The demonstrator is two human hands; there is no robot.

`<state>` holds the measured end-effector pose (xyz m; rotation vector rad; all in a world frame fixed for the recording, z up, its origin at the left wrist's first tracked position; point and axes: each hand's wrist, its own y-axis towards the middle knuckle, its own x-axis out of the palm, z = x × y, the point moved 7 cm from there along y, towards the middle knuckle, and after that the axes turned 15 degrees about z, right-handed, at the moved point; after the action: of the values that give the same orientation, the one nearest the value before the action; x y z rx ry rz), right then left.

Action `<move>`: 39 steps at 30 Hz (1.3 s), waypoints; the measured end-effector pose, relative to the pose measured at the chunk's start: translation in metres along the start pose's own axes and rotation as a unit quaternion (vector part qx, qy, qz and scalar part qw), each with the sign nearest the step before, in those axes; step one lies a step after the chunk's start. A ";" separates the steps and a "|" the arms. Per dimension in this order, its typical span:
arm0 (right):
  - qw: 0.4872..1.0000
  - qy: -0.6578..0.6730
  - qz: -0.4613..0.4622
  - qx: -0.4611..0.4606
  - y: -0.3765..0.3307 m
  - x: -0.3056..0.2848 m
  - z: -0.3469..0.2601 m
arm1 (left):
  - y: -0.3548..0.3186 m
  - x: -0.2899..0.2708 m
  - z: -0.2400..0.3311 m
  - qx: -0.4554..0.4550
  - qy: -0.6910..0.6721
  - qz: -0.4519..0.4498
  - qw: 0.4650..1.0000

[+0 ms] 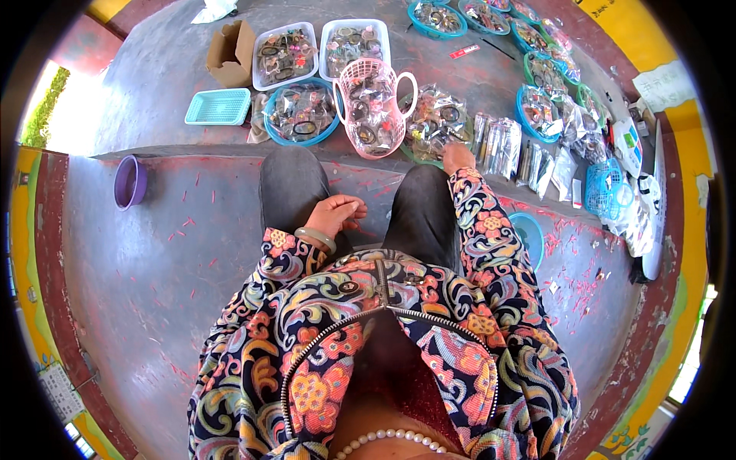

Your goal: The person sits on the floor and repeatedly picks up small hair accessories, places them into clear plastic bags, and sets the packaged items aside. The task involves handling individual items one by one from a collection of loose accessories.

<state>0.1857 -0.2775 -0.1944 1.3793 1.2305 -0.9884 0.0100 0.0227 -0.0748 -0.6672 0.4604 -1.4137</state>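
My left hand point(340, 215), with a pale bangle point(315, 238) at its wrist, is held between my knees. Its fingers are loosely curled with the thumb closed over them, and nothing shows in them. My right hand point(459, 157) reaches forward past my right knee to the near right edge of a green basket point(420, 153). Small clear bags point(438, 115) with dark bands and rings fill that basket. The right fingertips are hidden, so whether they hold a bag does not show. Left of it stands a pink two-handled basket point(373, 142) of similar bags.
A blue basket point(268, 126), two white trays point(257, 77) point(326, 69), a cardboard box point(231, 55) and a turquoise tray point(218, 107) stand on the raised ledge. Bundled packets point(497, 142) and several baskets line the right. A purple tub point(130, 182) is on the lower floor.
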 end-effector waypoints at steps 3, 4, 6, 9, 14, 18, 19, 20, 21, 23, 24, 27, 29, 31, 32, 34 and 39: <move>0.997 0.059 0.017 0.051 0.005 -0.014 0.001 | 0.000 -0.001 0.000 -0.001 -0.004 0.004 1.000; 0.994 0.080 0.021 0.075 0.005 -0.018 0.004 | 0.000 -0.001 0.000 -0.001 -0.003 0.002 1.000; 0.993 0.084 0.039 0.072 0.005 -0.033 0.005 | 0.001 0.001 0.000 -0.001 -0.001 -0.001 1.000; 0.992 0.092 0.050 0.066 0.006 -0.054 0.004 | 0.002 0.002 0.000 0.000 -0.001 -0.001 1.000; 0.936 0.315 -0.004 0.159 -0.007 -0.089 -0.005 | 0.001 0.000 0.000 0.006 0.000 -0.013 1.000; 0.860 0.483 -0.019 0.161 -0.024 -0.113 -0.044 | 0.000 -0.003 0.001 0.002 -0.015 -0.009 1.000; 0.872 0.472 -0.012 0.130 -0.032 -0.131 -0.066 | 0.002 -0.005 0.000 -0.001 -0.029 -0.007 1.000; 0.882 0.461 -0.006 0.097 -0.040 -0.152 -0.093 | 0.002 -0.007 -0.001 -0.003 -0.045 -0.003 0.999; 0.892 0.448 0.001 0.066 -0.051 -0.170 -0.118 | -0.001 -0.007 0.002 -0.013 -0.071 -0.002 0.997; 0.921 0.364 0.095 -0.103 -0.073 -0.198 -0.169 | -0.010 -0.006 0.012 -0.030 -0.119 0.006 0.992; 0.915 0.347 0.113 -0.172 -0.088 -0.208 -0.194 | -0.008 -0.006 0.011 -0.039 -0.132 0.001 0.990; 0.889 0.279 0.092 -0.350 -0.130 -0.208 -0.249 | 0.000 -0.012 0.007 -0.031 -0.191 -0.005 0.981; 0.867 0.284 0.064 -0.404 -0.141 -0.207 -0.264 | -0.002 -0.013 0.009 -0.004 -0.218 -0.006 0.976; 0.852 0.306 0.072 -0.418 -0.140 -0.208 -0.268 | 0.000 -0.018 0.010 0.012 -0.207 -0.002 0.978; 0.852 0.314 0.051 -0.415 -0.137 -0.208 -0.267 | 0.001 -0.022 0.008 0.010 -0.196 0.017 0.980; 0.874 0.375 0.074 -0.300 -0.123 -0.214 -0.253 | -0.005 -0.022 0.017 0.030 -0.162 -0.004 0.986; 0.797 0.581 -0.130 0.102 -0.103 -0.156 -0.209 | -0.017 -0.009 0.027 0.115 -0.081 -0.079 0.987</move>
<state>0.0516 -0.1001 -0.0235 2.1385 2.2998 -0.3513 0.0139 0.0355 -0.0443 -0.6339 0.1154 -1.5210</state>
